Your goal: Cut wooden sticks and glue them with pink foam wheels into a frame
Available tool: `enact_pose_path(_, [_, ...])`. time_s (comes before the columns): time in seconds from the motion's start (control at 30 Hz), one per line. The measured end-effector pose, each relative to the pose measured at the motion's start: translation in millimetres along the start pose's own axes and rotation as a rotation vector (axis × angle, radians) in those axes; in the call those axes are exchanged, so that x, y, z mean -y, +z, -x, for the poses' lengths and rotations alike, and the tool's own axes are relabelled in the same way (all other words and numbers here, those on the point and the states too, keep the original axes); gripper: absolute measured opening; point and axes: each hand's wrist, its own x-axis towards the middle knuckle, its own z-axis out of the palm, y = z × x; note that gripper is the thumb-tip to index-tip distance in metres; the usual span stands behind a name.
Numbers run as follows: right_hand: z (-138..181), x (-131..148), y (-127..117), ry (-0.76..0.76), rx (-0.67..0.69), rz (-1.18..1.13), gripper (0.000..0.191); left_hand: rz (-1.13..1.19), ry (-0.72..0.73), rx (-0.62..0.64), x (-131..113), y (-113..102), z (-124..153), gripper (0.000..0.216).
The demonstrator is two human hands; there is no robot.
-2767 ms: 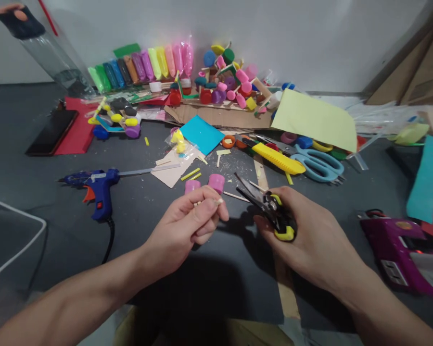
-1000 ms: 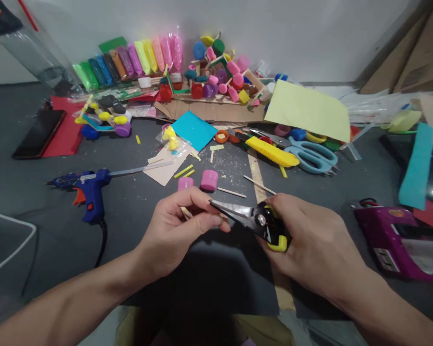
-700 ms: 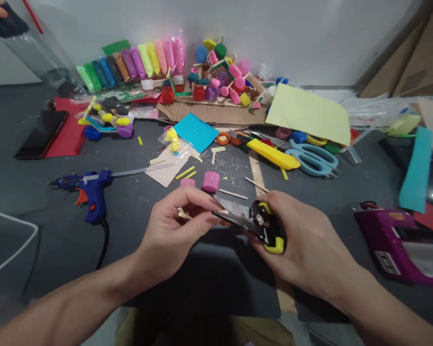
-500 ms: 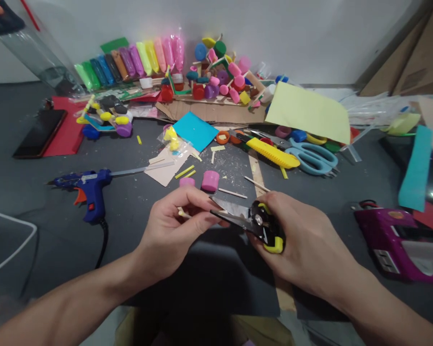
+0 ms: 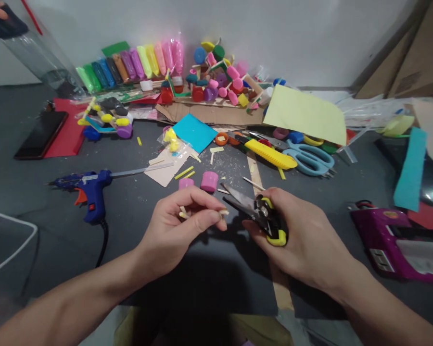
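Note:
My left hand pinches a thin wooden stick between thumb and fingers, its pale tip poking out to the right. My right hand grips black snips with yellow handles, blades pointing up and left, a little apart from the stick's tip. Two pink caps sit on the dark mat just beyond my left hand. Loose wooden sticks lie near the snips.
A blue glue gun lies at left with its cord. A yellow utility knife, blue scissors, teal paper, yellow paper, clay packs and a purple device crowd the mat.
The snips' blades were around the stick held in my left hand; now my right hand has drawn them back to the right, clear of the stick. My left hand stays put.

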Motion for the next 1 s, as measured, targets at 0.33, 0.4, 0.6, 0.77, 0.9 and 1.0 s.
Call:
enact_pose_path(0.33, [0.5,1.5,-1.2,-0.059,0.033,-0.012,0.014,-0.066,0.027,-0.016,3.8,-5.5,-0.1,0.011])
enact_pose_path(0.4, [0.9,0.9,-1.1,-0.078,0.027,0.022,0.014,-0.082,0.034,-0.017,4.6,-6.7,-0.1,0.008])
enact_pose_path(0.6, [3.6,-1.2,1.0,-0.132,-0.008,0.138,0.009,-0.03,-0.003,-0.023,4.7,-3.8,0.3,0.012])
enact_pose_path(0.77, [4.5,-1.9,3.8,-0.09,-0.02,0.103,0.007,-0.001,-0.031,-0.015,2.6,-1.9,1.1,0.015])
enact_pose_path(0.9, [1.1,0.5,2.8,-0.017,-0.018,-0.016,0.015,0.008,-0.057,0.019,4.4,-4.7,0.6,0.012])
enact_pose_path(1.0, [-1.1,2.1,1.7,-0.035,0.005,-0.041,0.019,0.021,-0.054,0.019,8.0,-6.7,-0.4,0.014])
